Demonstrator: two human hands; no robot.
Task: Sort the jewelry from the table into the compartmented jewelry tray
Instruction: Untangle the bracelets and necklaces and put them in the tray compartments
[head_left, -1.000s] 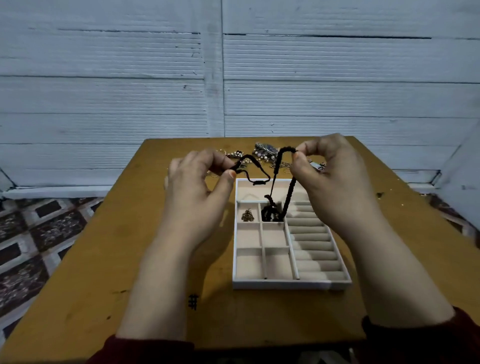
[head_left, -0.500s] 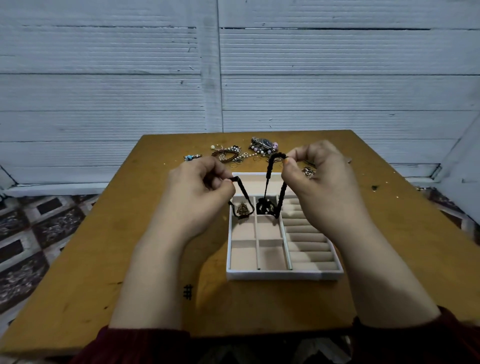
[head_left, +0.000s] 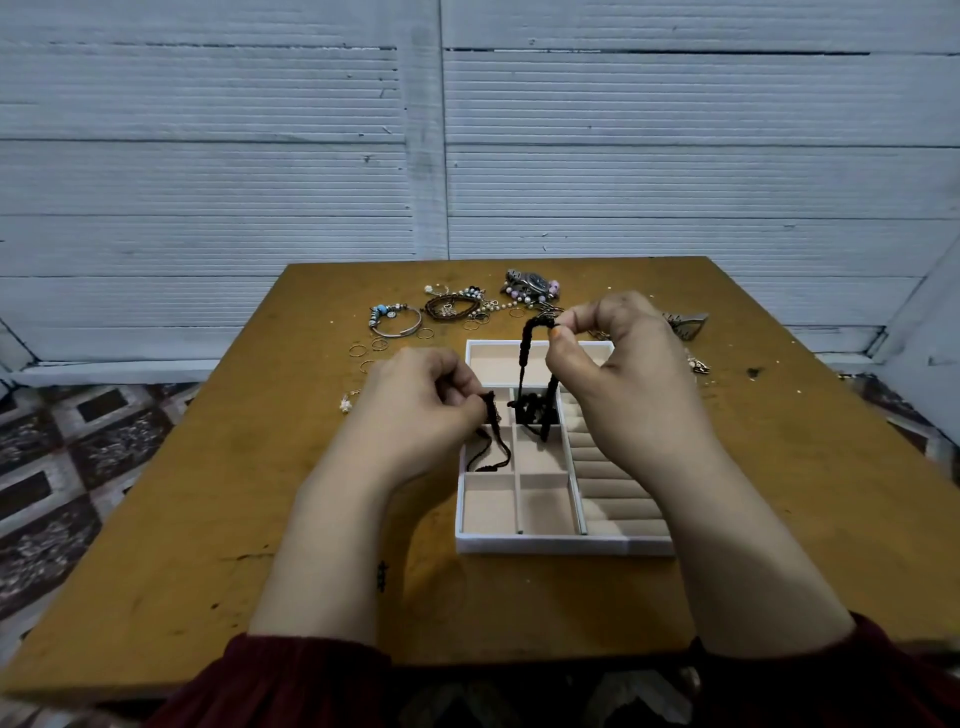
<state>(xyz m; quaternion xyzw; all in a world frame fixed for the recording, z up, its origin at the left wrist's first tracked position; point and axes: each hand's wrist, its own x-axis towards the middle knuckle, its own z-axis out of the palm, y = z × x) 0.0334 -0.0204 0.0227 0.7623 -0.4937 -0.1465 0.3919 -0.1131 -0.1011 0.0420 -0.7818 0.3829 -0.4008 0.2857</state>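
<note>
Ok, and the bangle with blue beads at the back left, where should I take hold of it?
Pinch the bangle by its plain metal arc on the right, away from the beads. It lies flat as an open loop, so come down from above, one finger inside, thumb outside. Thin gold rings lie just in front, so probably avoid sliding in from the near side.

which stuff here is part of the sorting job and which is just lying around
In the job: black cord, pinched by left hand and right hand over the tray; unsorted on the table: bangle, bracelets, watch, rings.
Just there: wall, tiled floor, dark speck on the table.
</note>
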